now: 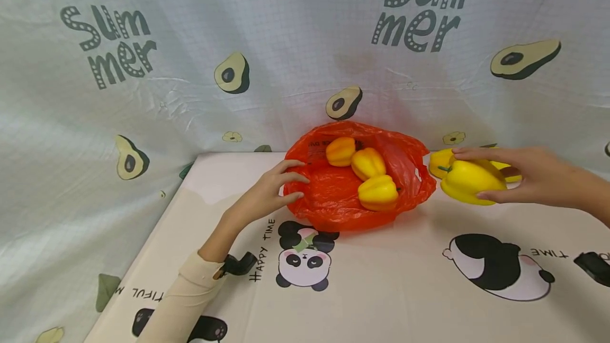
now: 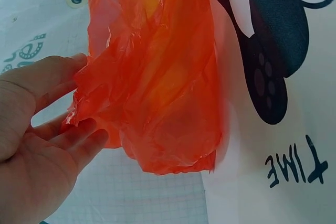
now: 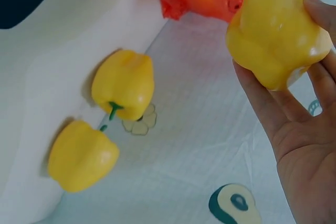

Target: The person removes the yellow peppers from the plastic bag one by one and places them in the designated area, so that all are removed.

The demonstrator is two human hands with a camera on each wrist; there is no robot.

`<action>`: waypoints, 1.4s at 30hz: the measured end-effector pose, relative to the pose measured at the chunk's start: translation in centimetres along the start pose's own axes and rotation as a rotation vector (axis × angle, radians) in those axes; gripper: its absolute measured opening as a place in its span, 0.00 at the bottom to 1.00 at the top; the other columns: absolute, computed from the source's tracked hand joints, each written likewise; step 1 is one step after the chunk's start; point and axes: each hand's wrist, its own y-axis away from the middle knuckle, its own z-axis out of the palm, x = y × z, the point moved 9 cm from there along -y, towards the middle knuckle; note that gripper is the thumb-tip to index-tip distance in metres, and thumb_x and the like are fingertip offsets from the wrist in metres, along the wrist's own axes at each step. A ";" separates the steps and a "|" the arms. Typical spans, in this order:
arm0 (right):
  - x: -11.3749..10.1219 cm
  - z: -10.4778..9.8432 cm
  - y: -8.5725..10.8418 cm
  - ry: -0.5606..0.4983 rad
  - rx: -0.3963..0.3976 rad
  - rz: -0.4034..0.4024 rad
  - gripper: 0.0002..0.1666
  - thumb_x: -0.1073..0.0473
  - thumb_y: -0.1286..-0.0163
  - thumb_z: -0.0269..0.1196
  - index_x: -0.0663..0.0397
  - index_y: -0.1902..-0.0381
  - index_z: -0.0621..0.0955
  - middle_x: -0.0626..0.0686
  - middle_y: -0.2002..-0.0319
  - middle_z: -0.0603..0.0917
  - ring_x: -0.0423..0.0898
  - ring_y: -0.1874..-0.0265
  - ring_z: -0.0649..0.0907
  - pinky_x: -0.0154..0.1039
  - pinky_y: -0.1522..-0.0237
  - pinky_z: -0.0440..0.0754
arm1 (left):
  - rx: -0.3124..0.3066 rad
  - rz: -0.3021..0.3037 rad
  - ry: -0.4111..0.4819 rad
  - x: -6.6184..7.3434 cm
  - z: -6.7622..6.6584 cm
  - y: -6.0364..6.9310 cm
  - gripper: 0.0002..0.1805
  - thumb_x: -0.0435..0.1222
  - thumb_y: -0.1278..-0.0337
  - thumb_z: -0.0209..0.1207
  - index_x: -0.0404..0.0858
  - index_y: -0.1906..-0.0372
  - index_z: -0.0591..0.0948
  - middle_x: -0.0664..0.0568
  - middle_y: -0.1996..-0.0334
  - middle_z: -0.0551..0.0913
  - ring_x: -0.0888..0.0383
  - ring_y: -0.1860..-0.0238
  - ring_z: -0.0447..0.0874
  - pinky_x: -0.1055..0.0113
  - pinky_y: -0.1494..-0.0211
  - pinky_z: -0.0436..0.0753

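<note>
A red plastic bag (image 1: 333, 195) lies with its mouth open, and three yellow bell peppers, one of them (image 1: 377, 192), sit inside. My left hand (image 1: 267, 195) holds the bag's left rim. In the left wrist view, a crumpled fold of the bag (image 2: 100, 87) lies between the thumb and fingers of my left hand (image 2: 47, 129). My right hand (image 1: 538, 176) grips a yellow bell pepper (image 1: 469, 181) raised right of the bag. In the right wrist view, thumb and fingers wrap this bell pepper (image 3: 275, 30).
Two more yellow bell peppers (image 3: 126, 85) (image 3: 84, 156) rest near the table's back edge, partly hidden behind my right hand in the head view. A panda-printed cover (image 1: 381, 279) lies on the table. An avocado-printed curtain (image 1: 286, 30) hangs behind the bag.
</note>
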 end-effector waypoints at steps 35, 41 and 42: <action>5.8 -1.5 2.3 0.116 -0.044 0.145 0.52 0.60 0.52 0.82 0.49 0.30 0.71 0.35 0.25 0.63 0.69 0.43 0.77 0.66 0.62 0.85 | -0.012 -0.020 0.012 -0.2 0.2 0.3 0.15 0.31 0.39 0.68 0.36 0.47 0.86 0.43 0.33 0.72 0.43 0.31 0.70 0.52 0.32 0.77; 7.3 -0.9 2.7 0.124 -0.119 0.199 0.51 0.57 0.49 0.81 0.53 0.30 0.69 0.66 0.29 0.68 0.71 0.42 0.74 0.70 0.60 0.83 | -0.015 -0.041 0.021 -0.2 0.3 0.6 0.15 0.31 0.39 0.68 0.37 0.48 0.86 0.45 0.32 0.72 0.44 0.31 0.70 0.52 0.32 0.77; 7.6 -0.7 2.8 0.126 -0.129 0.211 0.51 0.57 0.48 0.81 0.54 0.30 0.69 0.67 0.29 0.68 0.70 0.42 0.73 0.70 0.60 0.83 | -0.013 -0.043 0.022 -0.2 0.3 0.6 0.15 0.31 0.39 0.68 0.37 0.48 0.86 0.45 0.32 0.72 0.44 0.31 0.70 0.52 0.31 0.77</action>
